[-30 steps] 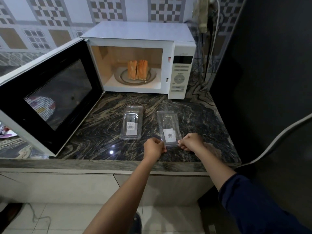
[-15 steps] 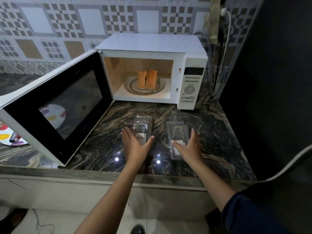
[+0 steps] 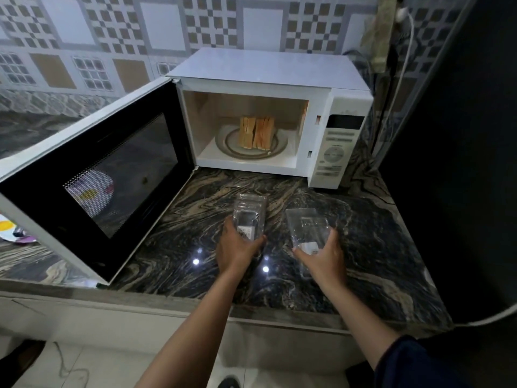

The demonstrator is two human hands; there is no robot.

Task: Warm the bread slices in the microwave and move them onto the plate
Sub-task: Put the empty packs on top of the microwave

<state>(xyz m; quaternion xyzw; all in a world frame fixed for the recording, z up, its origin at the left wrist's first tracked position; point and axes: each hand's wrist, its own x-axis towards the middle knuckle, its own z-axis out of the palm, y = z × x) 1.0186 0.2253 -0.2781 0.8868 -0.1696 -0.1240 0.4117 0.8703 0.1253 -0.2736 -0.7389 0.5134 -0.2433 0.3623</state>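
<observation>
bread (image 3: 256,133) on edge could be toppled: left pack (image 3: 249,212) is gripped by left hand (image 3: 239,249), right pack (image 3: 306,226) by right hand (image 3: 323,257).

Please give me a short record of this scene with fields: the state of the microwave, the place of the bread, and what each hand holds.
microwave: on the counter, door swung wide open to the left
bread slices: standing on edge on the turntable inside
left hand: grips the left clear packet
right hand: grips the right clear packet
plate: colourful, at the far left, mostly hidden behind the door
task stage: bread not yet on the plate
</observation>
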